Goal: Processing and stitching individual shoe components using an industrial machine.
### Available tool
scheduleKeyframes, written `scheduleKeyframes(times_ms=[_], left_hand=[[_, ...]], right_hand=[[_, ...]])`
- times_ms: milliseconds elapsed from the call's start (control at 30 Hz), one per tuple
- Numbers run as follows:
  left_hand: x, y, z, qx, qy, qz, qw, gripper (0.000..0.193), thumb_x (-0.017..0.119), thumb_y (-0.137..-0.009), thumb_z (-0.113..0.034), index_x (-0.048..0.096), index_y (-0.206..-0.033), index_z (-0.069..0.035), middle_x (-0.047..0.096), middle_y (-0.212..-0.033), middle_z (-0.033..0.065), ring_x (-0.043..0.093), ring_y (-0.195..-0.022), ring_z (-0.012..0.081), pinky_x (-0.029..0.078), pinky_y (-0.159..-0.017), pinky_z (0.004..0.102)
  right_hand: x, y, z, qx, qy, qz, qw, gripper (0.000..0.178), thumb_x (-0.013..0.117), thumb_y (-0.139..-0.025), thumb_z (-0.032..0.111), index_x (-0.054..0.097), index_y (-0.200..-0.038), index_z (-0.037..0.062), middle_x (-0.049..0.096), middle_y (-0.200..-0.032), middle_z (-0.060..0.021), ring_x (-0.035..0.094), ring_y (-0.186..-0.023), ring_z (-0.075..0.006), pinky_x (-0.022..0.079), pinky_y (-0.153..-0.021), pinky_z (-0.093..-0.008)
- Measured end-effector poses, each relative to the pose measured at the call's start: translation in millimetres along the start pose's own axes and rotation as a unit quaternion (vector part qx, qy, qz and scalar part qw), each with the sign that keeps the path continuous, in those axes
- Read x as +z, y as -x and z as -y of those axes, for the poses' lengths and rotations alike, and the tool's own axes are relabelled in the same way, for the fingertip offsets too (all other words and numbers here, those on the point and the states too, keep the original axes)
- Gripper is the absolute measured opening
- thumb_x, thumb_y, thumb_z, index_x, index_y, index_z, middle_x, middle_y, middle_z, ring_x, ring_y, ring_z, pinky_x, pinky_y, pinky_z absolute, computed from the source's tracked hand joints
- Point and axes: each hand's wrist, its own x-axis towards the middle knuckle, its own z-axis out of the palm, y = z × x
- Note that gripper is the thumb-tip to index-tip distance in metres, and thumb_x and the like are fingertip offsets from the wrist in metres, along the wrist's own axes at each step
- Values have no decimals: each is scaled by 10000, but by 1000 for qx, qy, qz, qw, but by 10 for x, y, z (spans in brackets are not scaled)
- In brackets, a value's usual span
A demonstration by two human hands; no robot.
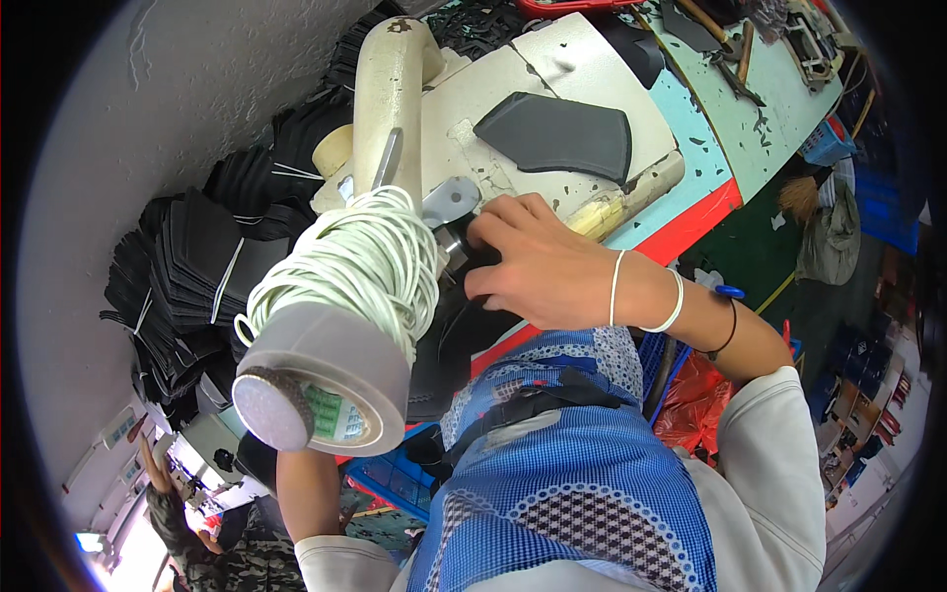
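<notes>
Dark leather piece [464, 331] – curved, lying under the machine's metal foot [451, 200]

Workshop; industrial sewing machine [395, 109]; stacked black cut pieces [187, 276]; tool-strewn workbench [789, 89]

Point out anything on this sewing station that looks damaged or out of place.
The cream bed of the sewing machine is worn: its paint is chipped and flaking around the dark cut piece lying on it. The turquoise worktable shows dark scuffs and stains too. The right hand rests by the needle area; the left hand is hidden behind the tape roll.
</notes>
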Motion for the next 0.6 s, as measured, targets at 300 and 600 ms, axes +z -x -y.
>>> scheduleKeyframes(times_ms=[300, 600], left_hand=[[329, -79, 354, 12, 7, -6, 1000, 768, 787, -737, -418, 491, -1376, -111, 543, -1345, 101, 538, -1167, 268, 363, -1060, 352], [381, 295, 917, -13, -7, -15, 1000, 695, 750, -775, -398, 510, -1354, -98, 564, -1319, 104, 554, -1150, 270, 382, -1039, 354]], right_hand=[[-92, 69, -76, -19, -104, 30, 994, 235, 746, -737, 155, 689, -965, 158, 568, -1042, -48, 506, -1050, -262, 368, -870, -403], [-379, 187, -232, 59, -208, 135, 967, 296, 720, -756, 98, 654, -1043, 66, 667, -863, -120, 625, -862, -329, 463, -832, -415]])
